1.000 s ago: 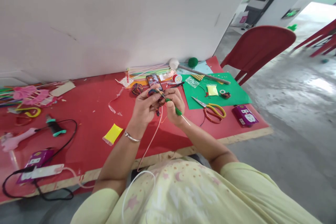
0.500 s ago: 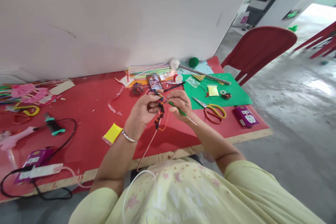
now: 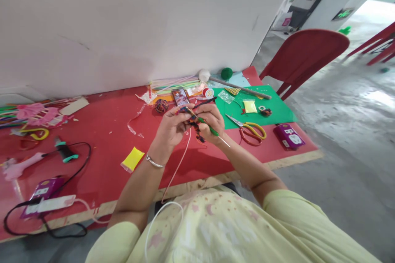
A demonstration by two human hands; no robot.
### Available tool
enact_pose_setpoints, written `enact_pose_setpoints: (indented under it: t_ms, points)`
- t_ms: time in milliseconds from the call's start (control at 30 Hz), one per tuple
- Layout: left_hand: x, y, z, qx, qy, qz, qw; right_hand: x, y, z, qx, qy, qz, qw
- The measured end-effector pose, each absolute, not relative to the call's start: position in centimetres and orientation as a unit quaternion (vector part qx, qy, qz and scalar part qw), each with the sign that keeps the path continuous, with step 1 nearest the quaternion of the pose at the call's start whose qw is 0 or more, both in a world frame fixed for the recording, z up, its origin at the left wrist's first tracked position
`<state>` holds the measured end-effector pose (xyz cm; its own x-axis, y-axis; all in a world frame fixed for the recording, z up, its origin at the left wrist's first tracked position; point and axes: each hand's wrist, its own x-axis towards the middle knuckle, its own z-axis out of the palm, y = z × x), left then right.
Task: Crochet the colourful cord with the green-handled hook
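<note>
My left hand (image 3: 173, 125) pinches a small multicoloured crochet piece (image 3: 191, 118) over the red table covering. In my right hand (image 3: 211, 120) is a crochet hook (image 3: 212, 131) with a green handle; its shaft sticks out behind the palm, and its front end meets the yarn work. Part of the crochet piece hangs between the hands, and a thin orange strand curls below it. Just beyond the left fingers lies a ball of multicoloured yarn (image 3: 161, 105). A phone (image 3: 180, 96) rests behind the hands. A pale pink cord (image 3: 180, 163) runs down toward my lap.
Scissors (image 3: 252, 130) and a purple power socket box (image 3: 289, 136) lie to the right. The green sheet (image 3: 280, 111) holds small packets. At left are a yellow packet (image 3: 132, 159), a pink glue gun (image 3: 23, 166) and cables. A white panel (image 3: 123, 33) stands along the back.
My hands have drawn closer together at the crochet piece. Its dangling end has swung to the right and now sits nearer my right hand.
</note>
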<state>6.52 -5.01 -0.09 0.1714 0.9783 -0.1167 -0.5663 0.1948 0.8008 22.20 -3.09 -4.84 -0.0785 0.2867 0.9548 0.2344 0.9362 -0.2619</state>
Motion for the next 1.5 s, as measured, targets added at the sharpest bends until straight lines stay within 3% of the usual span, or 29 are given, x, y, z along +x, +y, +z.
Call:
enact_pose_setpoints:
  t_ms: [267,467,700,1067,1500]
  points:
    - [6.4,-4.9,1.4,0.355,0.325,0.601,0.639,21.9,-3.1,-3.0,-0.157,-0.728,0.028,0.667]
    - [7.2,-5.2,1.3,0.261,0.304,0.58,0.709,20.6,-2.9,-3.8,-0.203,-0.677,-0.052,0.706]
    - [5.4,-5.1,1.5,0.302,0.314,0.567,0.7,22.5,-1.5,-3.3,-0.133,-0.761,0.007,0.636]
    - [5.1,-5.1,1.2,0.296,0.299,0.528,0.738,24.3,-1.7,-2.0,-0.092,-0.795,0.038,0.599]
    - [4.4,-4.4,2.1,0.354,0.361,0.532,0.679,27.1,-1.0,-0.8,-0.087,-0.864,-0.026,0.496]
